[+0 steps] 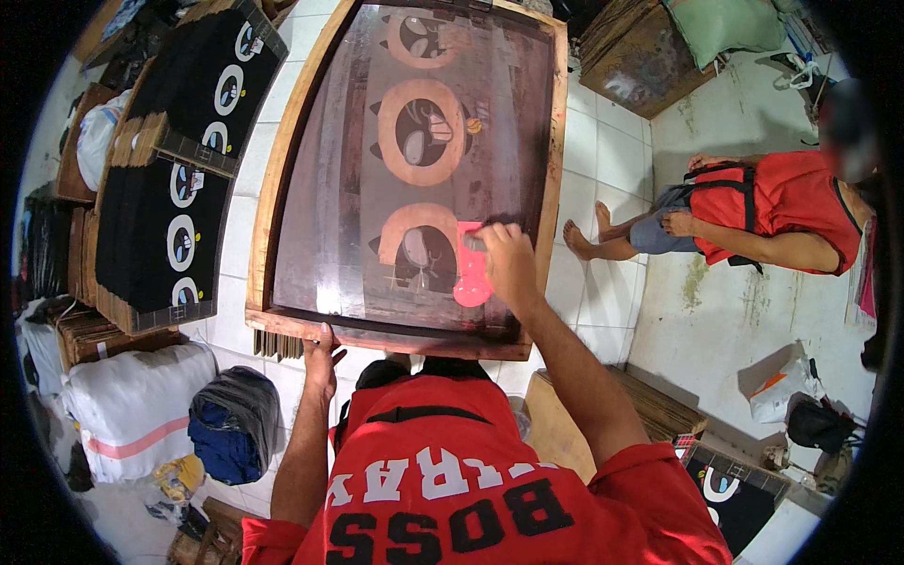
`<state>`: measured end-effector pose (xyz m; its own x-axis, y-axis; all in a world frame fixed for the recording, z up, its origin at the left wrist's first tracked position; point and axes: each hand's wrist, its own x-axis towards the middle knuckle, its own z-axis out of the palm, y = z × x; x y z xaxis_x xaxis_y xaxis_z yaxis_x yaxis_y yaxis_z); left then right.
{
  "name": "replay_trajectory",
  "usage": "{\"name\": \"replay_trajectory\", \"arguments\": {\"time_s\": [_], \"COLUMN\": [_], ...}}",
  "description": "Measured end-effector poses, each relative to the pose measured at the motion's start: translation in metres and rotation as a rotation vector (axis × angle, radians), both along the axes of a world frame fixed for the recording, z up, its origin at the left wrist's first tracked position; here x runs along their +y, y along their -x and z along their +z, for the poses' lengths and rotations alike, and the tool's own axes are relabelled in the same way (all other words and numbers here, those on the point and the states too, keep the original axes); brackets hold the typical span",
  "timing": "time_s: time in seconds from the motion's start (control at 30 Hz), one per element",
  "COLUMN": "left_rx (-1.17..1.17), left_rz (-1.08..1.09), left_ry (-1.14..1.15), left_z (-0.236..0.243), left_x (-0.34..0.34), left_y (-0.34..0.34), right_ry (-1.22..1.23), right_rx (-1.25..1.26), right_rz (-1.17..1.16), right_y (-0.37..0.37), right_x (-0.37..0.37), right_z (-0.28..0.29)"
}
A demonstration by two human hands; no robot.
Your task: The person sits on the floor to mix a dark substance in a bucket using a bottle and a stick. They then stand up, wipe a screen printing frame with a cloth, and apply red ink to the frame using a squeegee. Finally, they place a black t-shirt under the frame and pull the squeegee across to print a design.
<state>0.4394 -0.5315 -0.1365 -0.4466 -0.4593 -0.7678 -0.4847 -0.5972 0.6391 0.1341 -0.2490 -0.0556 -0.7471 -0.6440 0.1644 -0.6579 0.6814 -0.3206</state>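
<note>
A wooden-framed printing screen (pixel 330 188) lies in front of me, its mesh showing a column of rounded character shapes. At the near left, my left hand (pixel 322 360) grips the frame's near edge, thumb up on the wood. My right hand (pixel 506 264) is closed over the mesh near the lower right shape. A small greyish piece (pixel 475 242) shows at its fingertips; the rest is covered by the fingers. Bright pink ink (pixel 472 285) lies on the mesh beneath and beside that hand, in a strip with a rounded near end.
Stacked boards with black printed fabric (pixel 141 226) stand on the left. Below them are a white bundle (pixel 141 410) and a dark blue wrapped bundle (pixel 234 424). Another person in a red shirt (pixel 777 212) sits on the right. A green sack (pixel 730 28) lies at the far right.
</note>
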Motion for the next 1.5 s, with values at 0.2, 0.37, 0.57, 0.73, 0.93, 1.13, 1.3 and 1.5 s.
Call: {"name": "replay_trajectory", "arguments": {"time_s": [0.2, 0.37, 0.57, 0.73, 0.93, 1.13, 1.3, 1.5], "left_rx": [-0.004, 0.025, 0.009, 0.109, 0.055, 0.156, 0.244, 0.848], "left_rz": [0.036, 0.058, 0.071, 0.374, 0.402, 0.408, 0.369, 0.127], "left_ry": [-0.012, 0.049, -0.005, -0.197, -0.253, -0.315, -0.268, -0.055], "left_z": [-0.002, 0.008, 0.012, 0.015, 0.017, 0.049, 0.191, 0.367], "left_x": [0.002, 0.008, 0.003, -0.001, -0.012, -0.012, -0.006, -0.011], "left_y": [0.002, 0.008, 0.011, 0.024, 0.037, 0.038, 0.044, 0.061], "right_ry": [-0.074, -0.020, 0.128, 0.283, 0.357, 0.394, 0.526, 0.535], "right_rx": [-0.086, -0.086, -0.062, 0.007, 0.023, 0.086, 0.207, 0.702], "right_rz": [0.033, 0.007, -0.037, -0.144, -0.252, -0.315, -0.330, -0.239], "right_y": [-0.053, -0.058, -0.088, -0.121, -0.143, -0.164, -0.171, -0.087], "right_x": [0.028, 0.030, 0.038, 0.042, 0.044, 0.040, 0.036, 0.038], "right_z": [0.011, 0.017, 0.031, 0.026, 0.014, 0.022, 0.097, 0.276]}}
